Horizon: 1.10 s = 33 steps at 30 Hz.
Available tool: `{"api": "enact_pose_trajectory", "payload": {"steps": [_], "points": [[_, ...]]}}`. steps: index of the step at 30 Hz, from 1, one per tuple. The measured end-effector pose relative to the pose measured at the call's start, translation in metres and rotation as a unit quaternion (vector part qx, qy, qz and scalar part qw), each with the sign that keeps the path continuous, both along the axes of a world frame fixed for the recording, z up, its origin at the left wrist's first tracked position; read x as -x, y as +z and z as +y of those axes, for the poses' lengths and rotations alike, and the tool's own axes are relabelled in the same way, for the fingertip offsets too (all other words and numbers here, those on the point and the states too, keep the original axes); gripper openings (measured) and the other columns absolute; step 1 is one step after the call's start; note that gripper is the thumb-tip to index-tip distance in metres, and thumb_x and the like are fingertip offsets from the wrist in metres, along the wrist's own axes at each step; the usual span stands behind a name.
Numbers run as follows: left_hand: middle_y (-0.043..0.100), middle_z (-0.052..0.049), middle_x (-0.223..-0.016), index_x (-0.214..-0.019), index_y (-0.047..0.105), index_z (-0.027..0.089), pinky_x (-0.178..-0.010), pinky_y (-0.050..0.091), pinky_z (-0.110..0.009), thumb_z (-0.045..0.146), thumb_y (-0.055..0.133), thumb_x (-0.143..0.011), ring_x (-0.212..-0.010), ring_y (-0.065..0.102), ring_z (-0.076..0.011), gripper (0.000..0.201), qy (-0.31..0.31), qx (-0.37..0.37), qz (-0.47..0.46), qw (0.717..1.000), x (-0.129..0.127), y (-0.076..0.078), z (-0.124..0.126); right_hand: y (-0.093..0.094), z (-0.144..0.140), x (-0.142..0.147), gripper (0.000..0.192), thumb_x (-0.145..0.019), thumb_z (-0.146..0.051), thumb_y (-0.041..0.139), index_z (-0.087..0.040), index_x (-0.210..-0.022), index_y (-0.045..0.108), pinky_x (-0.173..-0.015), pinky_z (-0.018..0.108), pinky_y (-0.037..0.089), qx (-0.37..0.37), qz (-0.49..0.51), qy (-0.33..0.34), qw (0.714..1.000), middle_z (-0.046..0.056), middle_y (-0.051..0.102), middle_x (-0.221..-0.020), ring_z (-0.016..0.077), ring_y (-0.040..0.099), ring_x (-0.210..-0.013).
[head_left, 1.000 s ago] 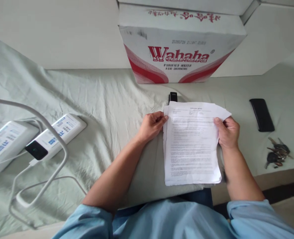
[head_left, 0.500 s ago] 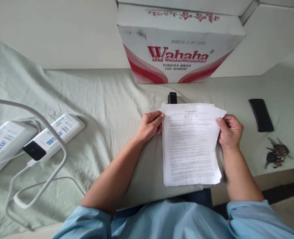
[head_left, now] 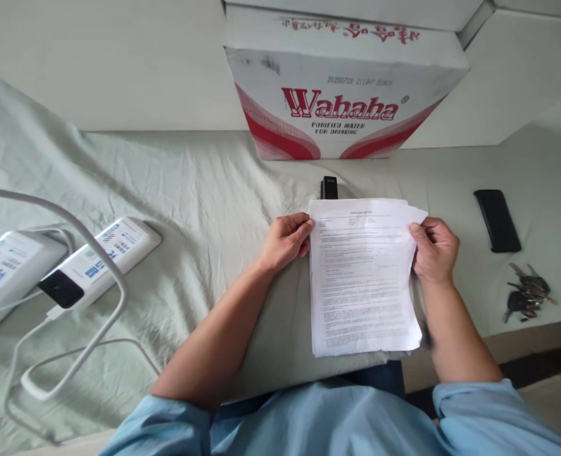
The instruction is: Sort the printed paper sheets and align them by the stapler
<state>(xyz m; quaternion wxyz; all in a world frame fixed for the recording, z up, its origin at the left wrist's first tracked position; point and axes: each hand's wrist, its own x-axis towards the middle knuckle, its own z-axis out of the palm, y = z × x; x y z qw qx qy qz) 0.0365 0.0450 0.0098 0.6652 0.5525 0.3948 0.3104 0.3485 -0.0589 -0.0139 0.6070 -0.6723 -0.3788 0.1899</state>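
Since the frame one second back, the stack of printed sheets [head_left: 362, 278] has been squared up: its fanned upper right corner has drawn in and its top edge now runs nearly level, while I see little difference from the half-second frame. I read the stack as thin white paper, rectangular, covered in fine lines of text, with a few sheet corners still offset at the upper right. It lies on the pale green cloth [head_left: 204, 183] at the near edge, just right of centre.

My left hand [head_left: 284, 240] sits at 9 o'clock of the stack, fingers curled and thumb closed onto the upper left edge, pinching the paper. My right hand [head_left: 433, 250] sits at 3 o'clock, fingers bent around the upper right edge, thumb on top, likewise gripping the sheets.

At 12 o'clock, just beyond the stack's top edge, lies a small black rectangular object [head_left: 329, 187]. Farther along 12 o'clock stands a white and red cardboard carton [head_left: 344, 95] printed "Wahaha". At 3 o'clock, well apart, a flat black phone [head_left: 497, 220] lies on the wrinkled cloth, with a bunch of metal keys [head_left: 527, 294] nearer me. At 9 o'clock, well apart, two white power banks [head_left: 102, 259] rest with looped white cables [head_left: 71, 354].
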Motion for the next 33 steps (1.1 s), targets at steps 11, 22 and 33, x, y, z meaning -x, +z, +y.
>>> {"api": "enact_pose_trajectory", "payload": {"steps": [11, 22, 33], "points": [[0.05, 0.005, -0.045, -0.068, 0.045, 0.023, -0.047, 0.03, -0.024, 0.046, 0.063, -0.099, -0.04, 0.041, -0.0079, 0.043, -0.006, -0.028, 0.059, 0.998, 0.0, 0.002, -0.001, -0.004, 0.004, -0.007, 0.053, -0.083, -0.061, 0.087, -0.027, -0.121, 0.073, -0.059, 0.025, 0.047, 0.044, -0.018, 0.02, 0.999, 0.0, 0.072, -0.096, 0.0127, 0.061, -0.072], [0.047, 0.005, -0.05, -0.068, 0.05, 0.022, -0.046, 0.028, -0.025, 0.052, 0.07, -0.093, -0.044, 0.039, -0.008, 0.044, -0.018, -0.019, 0.047, 0.999, 0.0, 0.007, 0.0, 0.011, 0.0, -0.011, 0.038, -0.074, -0.054, 0.094, -0.02, -0.078, 0.077, -0.045, 0.023, 0.028, 0.134, 0.061, 0.093, 0.985, -0.005, 0.056, -0.055, 0.0078, 0.038, -0.048], [0.055, 0.004, -0.055, -0.082, 0.07, 0.018, -0.055, 0.036, -0.025, 0.033, 0.058, -0.092, -0.053, 0.048, -0.0118, 0.021, -0.034, -0.136, 0.177, 0.974, -0.002, 0.004, 0.003, 0.016, -0.008, -0.02, 0.037, -0.083, -0.056, 0.088, -0.021, -0.077, 0.076, -0.05, 0.026, 0.035, 0.187, 0.046, 0.166, 0.967, -0.004, 0.062, -0.06, 0.0109, 0.047, -0.054]]}}
